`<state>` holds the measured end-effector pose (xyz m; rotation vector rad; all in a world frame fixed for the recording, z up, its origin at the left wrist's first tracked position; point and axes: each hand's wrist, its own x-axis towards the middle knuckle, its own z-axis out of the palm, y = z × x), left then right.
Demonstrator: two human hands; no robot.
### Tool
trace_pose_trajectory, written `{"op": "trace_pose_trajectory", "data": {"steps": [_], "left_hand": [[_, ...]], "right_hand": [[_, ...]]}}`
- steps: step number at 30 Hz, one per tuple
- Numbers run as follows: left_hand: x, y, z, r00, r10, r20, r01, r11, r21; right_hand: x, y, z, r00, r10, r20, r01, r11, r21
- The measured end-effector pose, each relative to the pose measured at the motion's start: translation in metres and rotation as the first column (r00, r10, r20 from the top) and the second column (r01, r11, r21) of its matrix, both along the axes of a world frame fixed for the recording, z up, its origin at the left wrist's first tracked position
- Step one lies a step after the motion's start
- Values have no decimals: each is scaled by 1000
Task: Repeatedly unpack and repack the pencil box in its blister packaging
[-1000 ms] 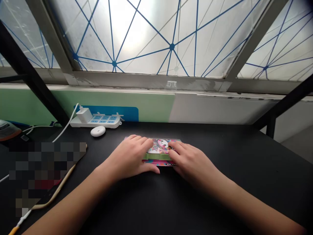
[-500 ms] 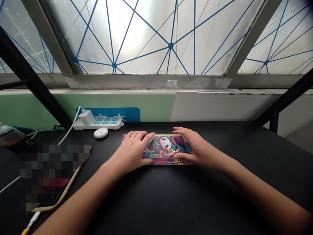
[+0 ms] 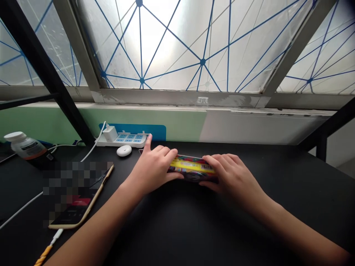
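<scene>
Between my two hands is a colourful pencil box (image 3: 191,166), tilted so that a narrow side with a yellow band and a barcode faces me. My left hand (image 3: 155,166) grips its left end, thumb along the near edge and index finger on top, with another finger raised. At the right end, my right hand (image 3: 227,171) holds the box between thumb and fingers. Both ends of the box are hidden behind the hands. Whether its lower edge touches the black table (image 3: 188,225) I cannot tell.
To the left lies a phone (image 3: 80,207) in a tan case, plugged into a cable. A white power strip (image 3: 127,139) with a charger, a round white case (image 3: 124,150) and a white-capped bottle (image 3: 26,146) stand farther back. Black frame bars (image 3: 66,107) rise at both sides.
The pencil box has tipped from lying face up to showing its barcoded side. Both hands have closed more firmly on its ends. The whole view has shifted slightly.
</scene>
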<state>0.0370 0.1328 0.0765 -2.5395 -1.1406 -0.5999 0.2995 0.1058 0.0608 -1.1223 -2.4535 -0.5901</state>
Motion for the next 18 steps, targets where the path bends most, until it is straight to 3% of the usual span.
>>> {"op": "trace_pose_trajectory", "data": {"steps": [5,12,18], "left_hand": [[11,-10,-1,988,-57,-141,37,989,-144],[9,-6,-7,987,-121,-104,91,962,-258],[-3,9,-27,998,18,-54,-36,933,-358]], "right_hand": [[-11,-9,-7,996,-19,88,20,1000,-14],[-14,-5,-20,998,63,31,-57,982,-183],[-17,6,-30,995,96,32,-85,966,-245]]}}
